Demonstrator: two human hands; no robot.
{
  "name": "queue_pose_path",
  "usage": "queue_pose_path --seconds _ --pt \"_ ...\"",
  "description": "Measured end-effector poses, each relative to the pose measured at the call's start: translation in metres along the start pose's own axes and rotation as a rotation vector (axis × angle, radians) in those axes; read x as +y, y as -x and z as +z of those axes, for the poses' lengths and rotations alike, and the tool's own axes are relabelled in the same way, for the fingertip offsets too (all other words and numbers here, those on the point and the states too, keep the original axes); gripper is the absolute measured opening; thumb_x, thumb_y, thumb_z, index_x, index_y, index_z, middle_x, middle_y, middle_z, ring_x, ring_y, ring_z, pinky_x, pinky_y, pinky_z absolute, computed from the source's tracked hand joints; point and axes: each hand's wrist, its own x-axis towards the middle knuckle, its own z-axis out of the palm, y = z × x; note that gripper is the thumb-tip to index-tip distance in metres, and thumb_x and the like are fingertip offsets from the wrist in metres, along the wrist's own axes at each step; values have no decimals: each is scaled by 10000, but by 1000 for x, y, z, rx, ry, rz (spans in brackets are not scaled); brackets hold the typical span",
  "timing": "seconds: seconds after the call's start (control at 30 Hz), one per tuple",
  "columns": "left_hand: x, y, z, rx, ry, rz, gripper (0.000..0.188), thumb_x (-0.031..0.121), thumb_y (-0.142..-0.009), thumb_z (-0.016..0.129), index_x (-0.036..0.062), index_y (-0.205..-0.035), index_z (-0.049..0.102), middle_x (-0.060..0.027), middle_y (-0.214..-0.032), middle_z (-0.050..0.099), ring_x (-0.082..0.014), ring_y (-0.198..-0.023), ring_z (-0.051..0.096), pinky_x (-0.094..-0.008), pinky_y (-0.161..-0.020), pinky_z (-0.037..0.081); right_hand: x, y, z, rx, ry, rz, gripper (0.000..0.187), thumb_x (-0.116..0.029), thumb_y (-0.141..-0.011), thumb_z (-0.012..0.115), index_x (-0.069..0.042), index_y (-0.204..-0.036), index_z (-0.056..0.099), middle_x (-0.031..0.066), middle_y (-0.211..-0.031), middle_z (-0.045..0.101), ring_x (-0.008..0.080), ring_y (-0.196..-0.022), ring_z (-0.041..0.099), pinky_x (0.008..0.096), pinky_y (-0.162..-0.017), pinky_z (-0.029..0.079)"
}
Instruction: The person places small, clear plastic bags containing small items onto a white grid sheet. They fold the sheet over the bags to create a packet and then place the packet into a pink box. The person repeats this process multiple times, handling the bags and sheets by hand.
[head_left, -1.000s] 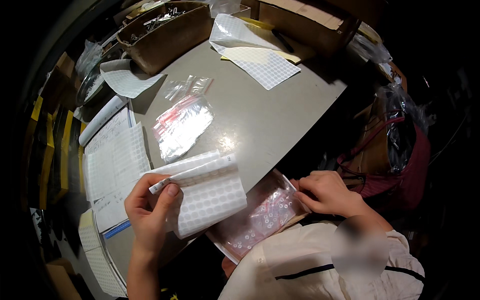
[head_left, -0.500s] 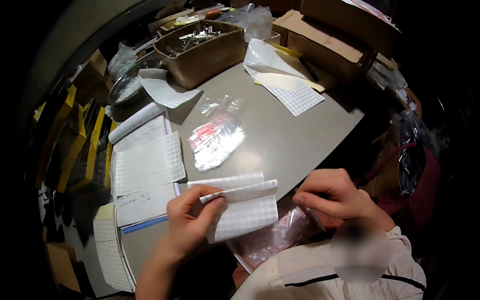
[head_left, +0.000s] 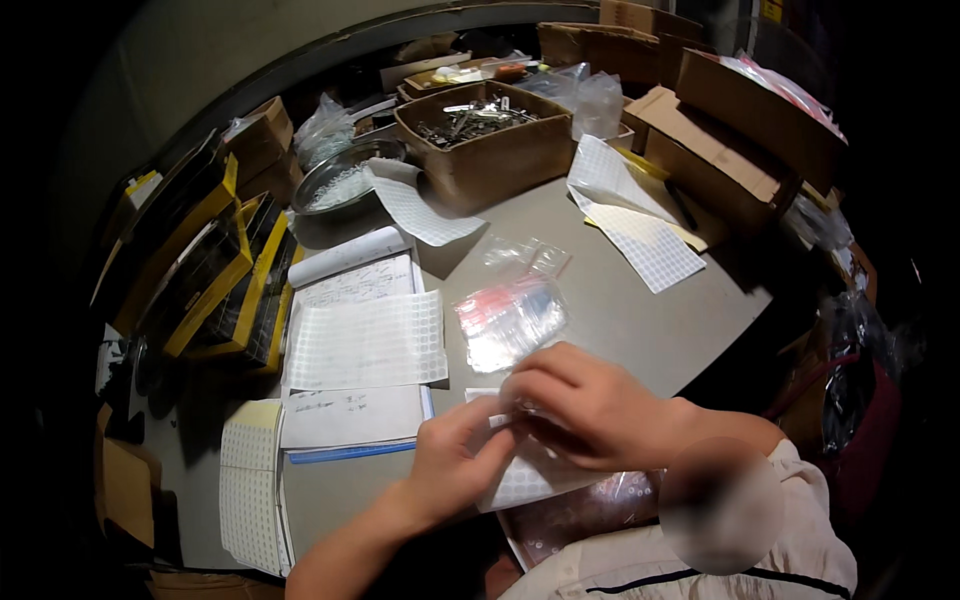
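Note:
My left hand [head_left: 455, 460] pinches a folded white sheet of round stickers [head_left: 522, 484] between thumb and fingers, near my body at the table's front edge. Over the same sheet comes my right hand [head_left: 590, 405], its fingers curled together at the fold beside my left thumb. What those right fingertips grip is hidden behind the hand. Just beyond both hands lies a pile of clear zip bags [head_left: 510, 320] with red strips. Below the sheet, a clear bag [head_left: 585, 515] holding small white rings sits by my lap.
On the left lie an open notebook [head_left: 355, 420] topped by another sticker sheet [head_left: 370, 340], and a dotted card [head_left: 250, 490]. Farther back stand a bowl of small white pieces [head_left: 345, 185] and a box of metal parts [head_left: 490, 150]. A long sticker sheet [head_left: 645, 235] lies back right.
My right hand has moved left from beside the sheet onto its fold, meeting my left hand. The view has shifted, so the table things appear lower and farther right.

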Motion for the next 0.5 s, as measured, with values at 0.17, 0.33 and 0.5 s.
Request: queue_pose_path --seconds 0.17,0.33,0.5 --pt "-4 0 -2 63 -104 232 211 43 -865 777 35 -1075 755 -153 -981 758 -287 -849 735 -358 -741 574 26 11 -20 -1 -314 255 311 -203 -957 720 -31 -1214 688 166 -1209 695 319 -1100 676 390 -945 532" --pt "2 0 -6 99 -152 319 196 0 -810 763 43 -1001 762 -120 -953 758 -299 -841 721 -355 -727 565 43 15 -40 -240 -688 570 314 -197 -975 789 13 -1184 687 36 -1026 712 90 -913 654 256 -790 527" --pt "1 -3 -8 84 -199 388 247 -39 -755 735 45 -985 763 -125 -948 757 -289 -808 705 -370 -706 558 51 28 -33 -249 -688 621 417 -199 -938 804 -37 -1307 698 59 -1171 744 152 -1070 669 317 -949 526"
